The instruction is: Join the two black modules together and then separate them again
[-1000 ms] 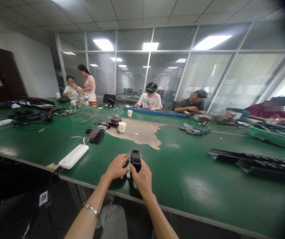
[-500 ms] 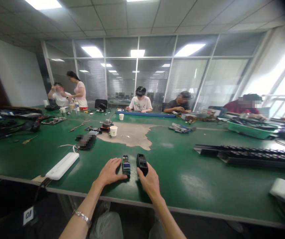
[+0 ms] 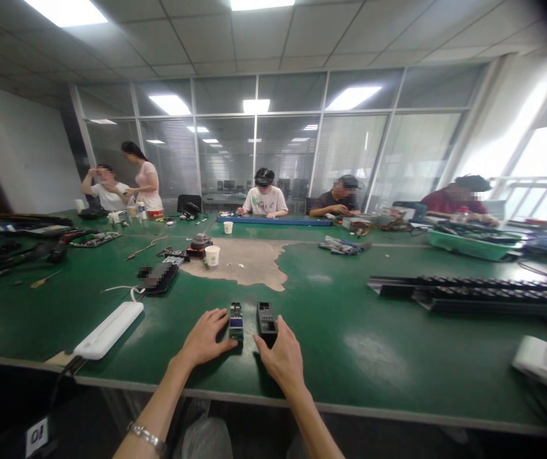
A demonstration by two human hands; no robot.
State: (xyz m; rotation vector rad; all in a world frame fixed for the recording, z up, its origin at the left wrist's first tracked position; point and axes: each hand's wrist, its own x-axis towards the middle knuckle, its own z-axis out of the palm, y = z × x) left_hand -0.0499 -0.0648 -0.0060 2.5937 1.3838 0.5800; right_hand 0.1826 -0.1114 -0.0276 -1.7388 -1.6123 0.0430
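Observation:
A narrow circuit board (image 3: 236,322) with a small dark-blue display lies on the green table. My left hand (image 3: 205,339) rests just left of it, fingers spread, the thumb by its near end. To the right is a black plastic housing (image 3: 266,316) with openings in its face, lying about parallel to the board. My right hand (image 3: 283,360) is loosely around the near end of this housing, thumb out to the left and fingers along the right side. Whether those fingertips touch it is hard to tell. A small gap separates board and housing.
A white power strip (image 3: 109,329) lies to the left, with a blurred black device (image 3: 159,278) behind it. Paper cups (image 3: 212,256) stand farther back. Black metal rails (image 3: 465,293) and a green basket (image 3: 477,245) are on the right. Several people sit or stand across the table.
The black housing, tilted in my right hand before, now lies flatter and straighter. My right thumb has moved off its left edge. The whole view has shifted slightly.

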